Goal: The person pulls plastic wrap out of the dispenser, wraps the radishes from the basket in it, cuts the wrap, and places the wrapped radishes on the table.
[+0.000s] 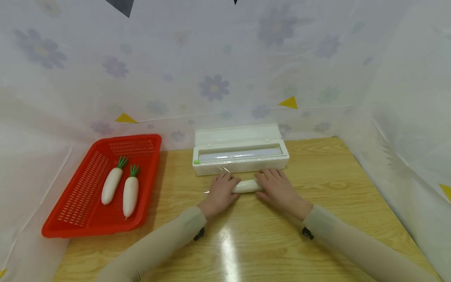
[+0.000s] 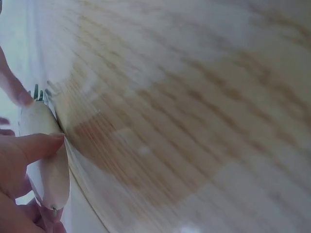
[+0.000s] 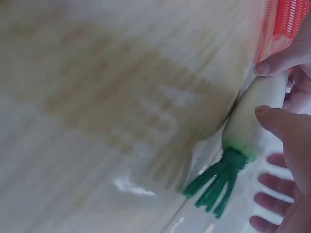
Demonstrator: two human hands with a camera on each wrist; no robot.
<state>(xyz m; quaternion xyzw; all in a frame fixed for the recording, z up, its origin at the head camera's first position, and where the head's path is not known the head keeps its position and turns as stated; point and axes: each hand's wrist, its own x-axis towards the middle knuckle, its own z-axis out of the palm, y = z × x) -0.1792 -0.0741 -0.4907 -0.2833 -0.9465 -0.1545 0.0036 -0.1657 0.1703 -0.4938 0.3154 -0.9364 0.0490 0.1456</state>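
The left hand (image 1: 220, 194) holds the white radish (image 1: 248, 186), the right hand (image 1: 279, 191), loose-fingered, presses it — uneven pressure could skew it.

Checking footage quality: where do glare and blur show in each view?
Head: a bright glare streak on the wood-grain table; left wrist: hazy, the grain soft and smeared; right wrist: hazy too, with a small white highlight left of the green leaves on the white radish.

Just beyond the left hand (image 1: 220, 192) and right hand (image 1: 280, 192), the white box (image 1: 243, 167) with raised lid (image 1: 237, 135) blocked the way forward. The red basket (image 1: 150, 188) obstructed the left. Bare worktop (image 1: 260, 243) lay open between the forearms (image 1: 156, 239) and rightward to the hanging sheet (image 1: 412, 156).
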